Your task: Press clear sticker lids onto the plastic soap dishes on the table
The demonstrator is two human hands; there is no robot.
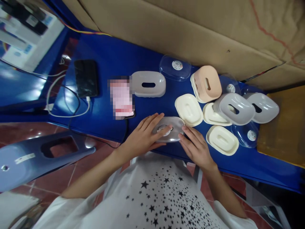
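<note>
Between my hands, at the front edge of the blue table, is an oval soap dish [175,133] with a clear lid and a round sticker on top. My left hand [147,132] grips its left side, fingers over the far edge and thumb across the lid. At the right end, my right hand [195,144] curls its fingers against the rim. What lies beneath the lid is partly covered by my hands. Just to the right are cream oval trays [189,109], and another cream tray [222,140] sits nearer the edge.
Behind stand a slotted grey shell [150,83], a clear lid [175,67] and a peach shell [207,83]. Grey shells [235,109] overlap at right, beside a cardboard box [281,130]. Two phones, one on a white cable [88,105], lie left. A blue plastic chair [43,152] is lower left.
</note>
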